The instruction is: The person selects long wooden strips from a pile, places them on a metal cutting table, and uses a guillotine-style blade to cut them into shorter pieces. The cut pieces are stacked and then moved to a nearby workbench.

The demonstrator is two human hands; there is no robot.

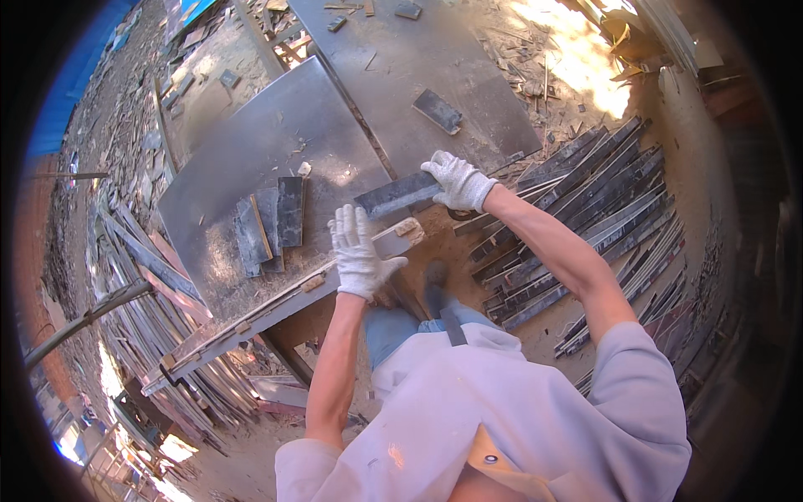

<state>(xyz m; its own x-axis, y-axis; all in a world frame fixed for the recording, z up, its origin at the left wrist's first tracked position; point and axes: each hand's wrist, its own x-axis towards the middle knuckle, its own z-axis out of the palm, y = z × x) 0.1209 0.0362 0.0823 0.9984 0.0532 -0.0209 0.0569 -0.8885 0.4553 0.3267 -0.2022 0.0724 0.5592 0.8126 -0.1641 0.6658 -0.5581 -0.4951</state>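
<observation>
My right hand (pixel 458 181), in a whitish work glove, is closed round the right end of a short dark board (pixel 395 197). The board lies at the near edge of a grey metal-topped table (pixel 259 142), across the end of a narrow slot. My left hand (pixel 355 253), gloved the same way, is flat with fingers stretched out beside the board's left end. Its palm is over a long wooden rail (pixel 276 303) along the table's near edge. Left of it lie several dark offcuts (pixel 290 211) with a thin wood strip (pixel 261 227) on top.
Another dark block (pixel 437 111) lies farther back on the tabletop. Long dark strips (pixel 577 226) are piled on the ground at the right, and more strips (pixel 155 268) at the left. Wood scraps litter the ground beyond. A pole (pixel 88 322) juts in from the left.
</observation>
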